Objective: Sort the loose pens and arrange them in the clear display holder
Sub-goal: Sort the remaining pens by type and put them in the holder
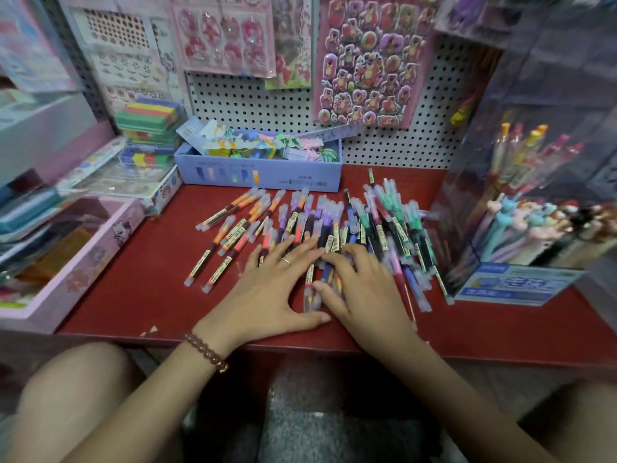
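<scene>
Bare forearms are reaching up from the bottom of the view, a beaded bracelet point(207, 352) sitting on the left wrist.

- Loose pens point(334, 222) are lying in a wide fan across the red shelf point(150, 262): orange ones to the left, purple in the middle, green and blue crowding to the right.
- Left hand point(267, 289) is lying flat, fingers spread and straight, pressing on the near ends of the middle pens.
- Right hand point(360, 289) is touching it, thumb to thumb, fingers bent over a few blue and purple barrels. Blurred here, so I cannot tell whether it is gripping them or only raking.
- Clear display holder point(467, 202) is standing at the right end of the shelf, just beside the green pens, already carrying some pens.

Risks as I am judging them:
- The barrels look round and slick, so a sweeping push is likely sending some rolling toward the front edge, where several tips are already lying near.
- Raking both hands together is threatening to remix the colour bands.
- A wide swing to the right is risking a knock on the holder.

Behind, a blue box point(260, 175) of clips is sitting against the pegboard point(400, 135). A pink tray point(100, 248) is sitting to the left.
</scene>
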A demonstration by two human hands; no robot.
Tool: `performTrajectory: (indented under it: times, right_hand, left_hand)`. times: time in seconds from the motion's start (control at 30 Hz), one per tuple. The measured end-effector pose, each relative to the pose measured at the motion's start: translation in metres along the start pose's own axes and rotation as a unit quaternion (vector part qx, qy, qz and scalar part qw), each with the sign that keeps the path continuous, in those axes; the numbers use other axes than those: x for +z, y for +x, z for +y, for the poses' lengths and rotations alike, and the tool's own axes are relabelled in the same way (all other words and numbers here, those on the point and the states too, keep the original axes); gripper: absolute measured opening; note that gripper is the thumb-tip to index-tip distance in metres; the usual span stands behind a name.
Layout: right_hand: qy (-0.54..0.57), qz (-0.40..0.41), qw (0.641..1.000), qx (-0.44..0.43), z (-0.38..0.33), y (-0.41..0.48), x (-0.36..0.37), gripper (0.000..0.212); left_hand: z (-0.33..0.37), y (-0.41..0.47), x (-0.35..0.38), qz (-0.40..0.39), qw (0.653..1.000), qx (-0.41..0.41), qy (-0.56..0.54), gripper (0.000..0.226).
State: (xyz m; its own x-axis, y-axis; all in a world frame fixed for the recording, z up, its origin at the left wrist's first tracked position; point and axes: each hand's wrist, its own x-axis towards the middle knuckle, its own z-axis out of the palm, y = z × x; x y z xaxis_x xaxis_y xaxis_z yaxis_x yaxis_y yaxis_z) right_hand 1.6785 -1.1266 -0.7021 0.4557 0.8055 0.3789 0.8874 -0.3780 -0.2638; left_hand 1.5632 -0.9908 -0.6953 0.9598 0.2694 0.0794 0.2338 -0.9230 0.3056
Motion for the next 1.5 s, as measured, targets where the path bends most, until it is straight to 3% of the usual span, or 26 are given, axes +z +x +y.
performTrajectory:
  times: [0.23,0.43,0.53,0.63,0.77,0.87,0.93,1.03,1.13,1.23,1.4,1.5]
  right_hand:
    - [-0.085,0.078,0.993,0.021,0.020,-0.006,-0.008,0.040]
    - [0.032,0.106,0.991,0.070,0.025,-0.009,-0.018,0.011]
    - [0.068,0.108,0.989,0.078,0.023,-0.009,-0.021,0.014]
    - [0.208,0.121,0.963,0.119,0.021,-0.009,-0.031,0.016]
    - [0.338,0.129,0.925,0.116,0.018,-0.011,-0.049,0.043]
    - [0.387,0.111,0.906,0.130,0.020,-0.015,-0.054,0.038]
    - [0.418,0.113,0.892,0.134,0.018,-0.016,-0.057,0.031]
    - [0.425,0.130,0.888,0.115,0.005,-0.019,-0.059,0.022]
    - [0.436,0.136,0.880,0.127,-0.012,-0.021,-0.055,0.010]
    - [0.470,0.086,0.868,0.132,-0.027,-0.017,-0.049,0.020]
    - [0.458,0.030,0.881,0.116,-0.043,-0.002,-0.036,0.010]
    - [0.407,0.033,0.907,0.104,-0.040,0.007,-0.028,0.022]
  left_hand:
    - [-0.013,0.004,-0.004,0.059,0.998,-0.023,0.012,0.076]
    - [-0.023,0.001,-0.003,0.074,0.993,-0.034,-0.082,0.073]
    - [-0.019,-0.001,-0.004,0.073,0.996,-0.033,-0.043,0.074]
    - [-0.012,-0.001,-0.008,0.085,0.995,-0.027,-0.036,0.074]
    - [0.000,0.000,-0.017,0.189,0.972,-0.046,-0.132,0.047]
    - [0.030,-0.003,-0.025,0.238,0.921,-0.065,-0.300,0.026]
    - [0.057,-0.008,-0.027,0.205,0.892,-0.055,-0.400,0.029]
    - [0.083,-0.013,-0.016,0.158,0.893,-0.002,-0.422,0.035]
    - [0.089,-0.017,-0.006,0.190,0.868,-0.011,-0.459,0.026]
    - [0.089,-0.022,-0.012,0.177,0.837,-0.049,-0.515,0.025]
    - [0.062,-0.030,-0.015,0.189,0.867,-0.079,-0.455,0.028]
    - [0.033,-0.039,-0.016,0.242,0.856,-0.135,-0.437,0.027]
